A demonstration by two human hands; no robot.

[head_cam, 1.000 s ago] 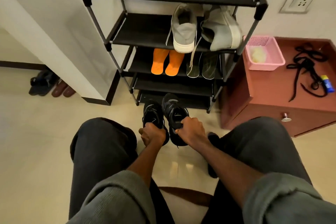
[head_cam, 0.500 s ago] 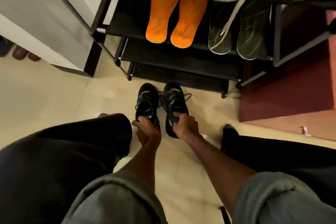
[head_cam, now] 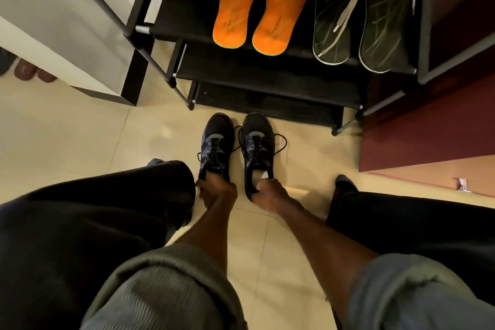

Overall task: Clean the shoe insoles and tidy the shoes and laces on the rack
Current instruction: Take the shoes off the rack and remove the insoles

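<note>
Two black laced sneakers stand side by side on the tiled floor, toes toward the black shoe rack (head_cam: 267, 80). My left hand (head_cam: 215, 191) grips the heel of the left sneaker (head_cam: 215, 142). My right hand (head_cam: 269, 193) grips the heel of the right sneaker (head_cam: 257, 144). Two orange insoles (head_cam: 262, 5) and two dark translucent insoles (head_cam: 359, 24) lie on a rack shelf. A pale lace (head_cam: 351, 5) hangs down over the dark insoles from a shoe on the shelf above.
My knees in dark trousers flank the sneakers on both sides. A dark red cabinet (head_cam: 434, 126) stands right of the rack. A white wall corner with dark skirting (head_cam: 80, 43) is on the left, with brown shoes (head_cam: 29, 71) beyond it.
The view has dropped and come closer to the rack's lower shelves. Both hands stay on the sneaker heels, and the sneakers now sit a little nearer the rack's bottom shelf.
</note>
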